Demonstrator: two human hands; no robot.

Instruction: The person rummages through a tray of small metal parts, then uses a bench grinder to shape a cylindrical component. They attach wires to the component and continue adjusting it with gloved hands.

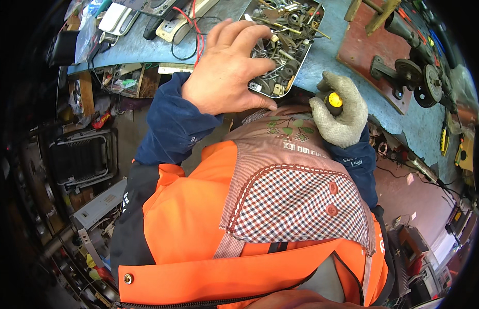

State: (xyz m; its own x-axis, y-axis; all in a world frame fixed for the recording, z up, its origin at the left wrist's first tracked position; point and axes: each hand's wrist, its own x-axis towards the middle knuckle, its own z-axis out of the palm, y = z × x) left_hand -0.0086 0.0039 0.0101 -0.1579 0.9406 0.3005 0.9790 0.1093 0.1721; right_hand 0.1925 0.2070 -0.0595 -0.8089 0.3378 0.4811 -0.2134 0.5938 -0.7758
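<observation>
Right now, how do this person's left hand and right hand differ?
The left hand is bare, while the right hand wears a pale grey glove. The left hand's fingers spread over the tray; the right hand's curl around a dark handle with a yellow end. Both hands come out of dark blue sleeves.

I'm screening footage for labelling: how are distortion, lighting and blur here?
In the head view, the blue bench bends toward the rim and the corners fall black; the orange jacket is brightly lit, the far left dim; the left hand and right hand show no marked blur; the smallest hardware looks indistinct.
</observation>
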